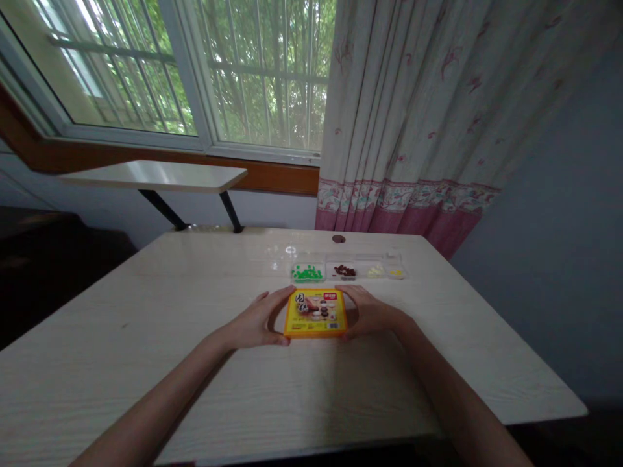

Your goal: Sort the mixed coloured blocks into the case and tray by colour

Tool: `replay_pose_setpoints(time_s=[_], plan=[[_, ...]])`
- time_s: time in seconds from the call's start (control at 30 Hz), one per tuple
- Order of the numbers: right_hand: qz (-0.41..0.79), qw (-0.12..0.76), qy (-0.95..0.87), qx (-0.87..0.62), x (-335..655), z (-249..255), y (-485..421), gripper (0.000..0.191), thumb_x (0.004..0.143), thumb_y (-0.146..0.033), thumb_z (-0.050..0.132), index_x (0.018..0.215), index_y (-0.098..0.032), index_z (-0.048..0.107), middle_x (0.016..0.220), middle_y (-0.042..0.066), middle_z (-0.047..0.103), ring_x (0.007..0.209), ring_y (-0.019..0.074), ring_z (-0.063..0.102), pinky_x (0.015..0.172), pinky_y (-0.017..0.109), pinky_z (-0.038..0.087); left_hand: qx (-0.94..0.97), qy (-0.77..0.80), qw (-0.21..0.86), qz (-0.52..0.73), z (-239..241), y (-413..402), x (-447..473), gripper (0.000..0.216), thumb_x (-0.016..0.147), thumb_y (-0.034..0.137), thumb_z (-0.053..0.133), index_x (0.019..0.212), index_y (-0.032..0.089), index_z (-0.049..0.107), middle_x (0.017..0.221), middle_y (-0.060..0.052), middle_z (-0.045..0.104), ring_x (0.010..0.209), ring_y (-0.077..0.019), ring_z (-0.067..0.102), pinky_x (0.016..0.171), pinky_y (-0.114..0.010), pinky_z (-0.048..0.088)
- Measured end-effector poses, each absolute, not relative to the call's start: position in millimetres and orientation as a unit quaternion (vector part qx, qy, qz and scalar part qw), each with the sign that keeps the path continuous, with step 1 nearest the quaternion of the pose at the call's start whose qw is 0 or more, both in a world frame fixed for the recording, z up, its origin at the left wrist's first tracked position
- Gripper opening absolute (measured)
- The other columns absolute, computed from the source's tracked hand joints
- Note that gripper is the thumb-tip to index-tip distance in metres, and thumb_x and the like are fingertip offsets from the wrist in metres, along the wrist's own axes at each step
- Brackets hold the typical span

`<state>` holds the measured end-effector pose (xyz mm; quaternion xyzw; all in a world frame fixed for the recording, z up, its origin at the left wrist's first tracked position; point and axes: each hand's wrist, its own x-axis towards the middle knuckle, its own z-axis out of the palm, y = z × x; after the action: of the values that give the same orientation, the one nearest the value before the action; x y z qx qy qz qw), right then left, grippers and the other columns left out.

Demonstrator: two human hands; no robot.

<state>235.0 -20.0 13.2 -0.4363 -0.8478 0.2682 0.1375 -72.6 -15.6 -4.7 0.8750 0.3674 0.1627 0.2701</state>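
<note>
Between my two hands is a flat yellow Go game box (316,314) with printed pictures of black and white stones on its top. My left hand (260,319) grips its left side, fingertips at the far corner and thumb at the near one. On the opposite side my right hand (370,311) holds the box the same way. Just beyond it stands a clear plastic tray (325,264) with compartments. Small green pieces (307,273) lie in the left one, dark brown pieces (344,271) in the middle, pale yellow pieces (374,272) and a few brighter yellow pieces (396,273) to the right.
A dark round disc (339,239) lies near the far edge of the pale wooden table (146,363). At the back left a raised white shelf (160,175) stands on black legs. Behind are a barred window (267,78) and a long patterned curtain (413,117).
</note>
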Motion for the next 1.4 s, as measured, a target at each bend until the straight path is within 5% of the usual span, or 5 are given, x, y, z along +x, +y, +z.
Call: replay_pose_setpoints(time_s=[0.23, 0.5, 0.8, 1.1, 1.4], plan=[[0.328, 0.159, -0.820, -0.442, 243.3, 16.1, -17.3, 0.105, 0.046, -0.044, 0.076, 0.134, -0.017, 0.025, 0.137, 0.013, 0.027, 0.124, 0.0295, 0.027, 0.101, 0.044, 0.026, 0.862, 0.341, 0.303, 0.222, -7.0, -14.7, -78.0, 0.097, 0.056, 0.050, 0.068, 0.135, 0.026, 0.018, 0.143, -0.009, 0.015, 0.128, -0.0309, 0.018, 0.103, -0.047, 0.019], [0.214, 0.332, -0.793, -0.463, 230.8, 46.2, 23.8, 0.031, 0.080, -0.030, 0.051, 0.108, -0.017, 0.056, 0.104, 0.008, 0.060, 0.086, 0.0167, 0.057, 0.078, 0.033, 0.044, 0.704, 0.476, 0.384, 0.360, 22.0, 36.9, -75.2, 0.045, 0.074, 0.047, 0.051, 0.106, 0.016, 0.056, 0.111, -0.010, 0.059, 0.099, -0.0232, 0.055, 0.088, -0.039, 0.041], [-0.044, 0.238, -0.838, -0.489, 186.7, 55.2, 83.4, 0.032, 0.082, -0.021, 0.048, 0.113, -0.016, 0.055, 0.112, 0.008, 0.057, 0.101, 0.0213, 0.044, 0.087, 0.036, 0.034, 0.676, 0.514, 0.314, 0.424, 30.5, 109.1, -37.7, 0.045, 0.071, 0.042, 0.050, 0.102, 0.010, 0.061, 0.100, -0.011, 0.064, 0.087, -0.0195, 0.058, 0.079, -0.032, 0.043], [-0.077, 0.239, -0.823, -0.509, 179.6, 53.2, 91.1, 0.023, 0.085, -0.030, 0.046, 0.091, -0.021, 0.067, 0.098, 0.004, 0.063, 0.090, 0.0215, 0.041, 0.078, 0.033, 0.033, 0.640, 0.533, 0.353, 0.426, 35.0, 104.3, -34.9, 0.034, 0.066, 0.036, 0.056, 0.088, 0.012, 0.066, 0.086, -0.008, 0.067, 0.075, -0.0168, 0.058, 0.063, -0.025, 0.042], [-0.058, 0.277, -0.851, -0.443, 187.0, 45.6, 71.1, 0.017, 0.082, -0.028, 0.051, 0.087, -0.020, 0.066, 0.100, 0.005, 0.061, 0.093, 0.0201, 0.041, 0.083, 0.035, 0.031, 0.665, 0.496, 0.367, 0.421, 27.7, 88.0, -45.5, 0.031, 0.068, 0.040, 0.056, 0.083, 0.015, 0.066, 0.087, -0.007, 0.067, 0.080, -0.0178, 0.059, 0.074, -0.029, 0.044]])
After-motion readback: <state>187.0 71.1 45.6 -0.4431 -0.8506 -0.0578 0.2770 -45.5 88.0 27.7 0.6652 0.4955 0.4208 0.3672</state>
